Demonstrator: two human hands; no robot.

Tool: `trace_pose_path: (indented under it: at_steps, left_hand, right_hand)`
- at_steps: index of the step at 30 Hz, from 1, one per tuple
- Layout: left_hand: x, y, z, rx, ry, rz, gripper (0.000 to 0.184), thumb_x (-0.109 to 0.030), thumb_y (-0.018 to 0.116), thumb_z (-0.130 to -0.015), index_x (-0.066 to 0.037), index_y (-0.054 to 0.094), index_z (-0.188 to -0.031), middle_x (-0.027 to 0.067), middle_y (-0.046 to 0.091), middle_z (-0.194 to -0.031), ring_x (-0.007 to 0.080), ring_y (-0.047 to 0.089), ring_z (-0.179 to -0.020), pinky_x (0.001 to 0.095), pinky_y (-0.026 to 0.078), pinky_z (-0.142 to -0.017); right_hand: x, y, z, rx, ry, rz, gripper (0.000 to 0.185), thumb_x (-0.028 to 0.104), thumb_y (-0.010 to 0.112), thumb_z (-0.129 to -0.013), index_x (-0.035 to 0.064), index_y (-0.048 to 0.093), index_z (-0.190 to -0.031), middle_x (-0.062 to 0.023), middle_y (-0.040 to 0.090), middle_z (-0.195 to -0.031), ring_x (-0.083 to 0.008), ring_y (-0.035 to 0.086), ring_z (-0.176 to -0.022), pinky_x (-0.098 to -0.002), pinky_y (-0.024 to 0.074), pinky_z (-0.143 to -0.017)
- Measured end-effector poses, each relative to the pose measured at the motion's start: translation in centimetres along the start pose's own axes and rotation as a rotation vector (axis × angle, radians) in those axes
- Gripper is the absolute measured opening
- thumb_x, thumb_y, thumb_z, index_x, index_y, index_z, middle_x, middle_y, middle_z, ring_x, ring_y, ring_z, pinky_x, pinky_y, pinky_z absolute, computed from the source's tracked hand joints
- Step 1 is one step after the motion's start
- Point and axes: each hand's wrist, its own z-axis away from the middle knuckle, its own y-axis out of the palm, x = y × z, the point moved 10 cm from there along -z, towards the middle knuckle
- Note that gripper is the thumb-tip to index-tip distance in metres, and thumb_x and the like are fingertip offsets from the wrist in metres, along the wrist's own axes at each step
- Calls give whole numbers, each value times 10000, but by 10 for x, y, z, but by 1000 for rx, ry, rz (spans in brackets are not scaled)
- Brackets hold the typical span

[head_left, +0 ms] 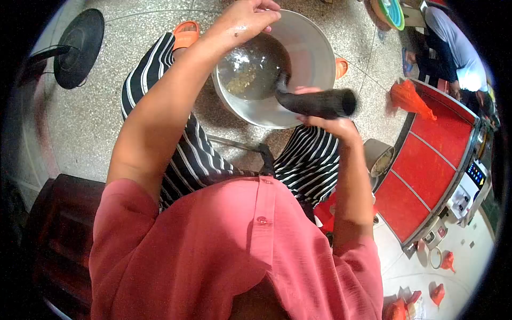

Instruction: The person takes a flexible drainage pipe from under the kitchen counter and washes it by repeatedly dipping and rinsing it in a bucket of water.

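A large metal basin (314,50) stands on the floor between my knees, with murky water (261,61) and pale yellowish bits in it. Over the basin's right part is a dark, bent, tube-like object (325,103), blurred, its thick end towards the right. My right hand (320,122) is closed around this object from below, fingers partly hidden behind it. My left hand (249,20) is held above the basin's upper left rim, wet, palm down; its fingers are bent, and whether they hold anything cannot be seen.
A black round base (80,48) stands at the upper left, a dark wooden seat (66,229) at the lower left. To the right are a small pot (376,154), a red-panelled cabinet (413,184), an orange bag (410,98) and another person (453,42).
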Motion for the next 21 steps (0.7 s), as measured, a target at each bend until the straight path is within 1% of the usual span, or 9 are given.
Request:
trace_pose_path:
  at_steps: [1, 3, 5, 6, 9, 11, 12, 16, 21]
  left_hand:
    - [2, 3, -4, 23, 34, 25, 280, -138, 599, -810, 8, 535, -1039, 42, 568, -818, 107, 547, -700, 231, 466, -628]
    - [3, 5, -2, 27, 89, -70, 374, -224, 615, -779, -1, 548, -1071, 79, 601, -890, 148, 579, -757, 265, 472, -676]
    - [11, 20, 4, 136, 116, -197, 437, -276, 629, -754, -12, 550, -1094, 105, 618, -931, 170, 596, -787, 281, 475, -697]
    - [18, 36, 11, 247, 118, -270, 453, -284, 634, -745, -18, 545, -1102, 113, 618, -936, 171, 598, -788, 281, 476, -695]
    - [34, 84, 58, 696, -95, -537, 520, -323, 643, -712, -46, 525, -1137, 161, 615, -987, 223, 609, -855, 323, 485, -715]
    - [39, 97, 71, 719, 148, -744, 465, -323, 640, -731, -51, 543, -1096, 130, 612, -812, 262, 606, -767, 341, 479, -689]
    - [50, 95, 72, 728, 126, -858, 470, -342, 625, -728, -57, 547, -1093, 169, 623, -892, 334, 599, -842, 394, 470, -740]
    - [45, 64, 42, 487, 62, -969, 400, -319, 586, -733, -68, 585, -1044, 169, 615, -982, 318, 586, -932, 399, 456, -813]
    - [6, 29, 27, 169, 104, -856, 382, -320, 589, -765, -83, 578, -1064, 128, 636, -935, 297, 602, -891, 385, 466, -786]
  right_hand:
    - [-31, 10, 2, 28, 291, -199, 537, -34, 662, -642, 30, 489, -1146, -106, 591, -1024, -156, 620, -789, -249, 512, -616]
    - [-79, 11, -7, -57, 383, -173, 533, -88, 612, -649, 42, 490, -1151, -58, 585, -1018, -155, 608, -811, -274, 512, -675]
    - [-93, 18, -21, -36, 318, -3, 554, -125, 567, -647, 70, 491, -1160, -60, 541, -1098, -161, 596, -855, -273, 515, -673]
    - [-87, 26, -28, -45, 81, 136, 517, -84, 612, -620, 78, 535, -1104, -78, 539, -1075, -205, 513, -1020, -299, 489, -770]
    - [-100, 43, -29, -78, 225, 350, 432, 31, 645, -661, 60, 538, -1078, -161, 534, -1086, -316, 498, -1060, -350, 398, -920]
    - [-85, 60, -33, -51, 115, 340, 545, 172, 700, -650, 72, 497, -1146, -202, 495, -1142, -343, 469, -1090, -367, 382, -944]
    - [-86, 69, -34, -8, 71, 363, 586, 173, 705, -642, 82, 477, -1173, -199, 464, -1189, -355, 442, -1118, -379, 373, -955]
    - [-68, 85, -45, -7, 44, 673, 692, 156, 703, -627, 191, 426, -1260, -165, 383, -1302, -347, 381, -1189, -388, 335, -995]
    - [-56, 95, -70, -130, -37, 604, 630, 211, 744, -591, 135, 494, -1164, -137, 456, -1239, -366, 416, -1147, -416, 376, -945]
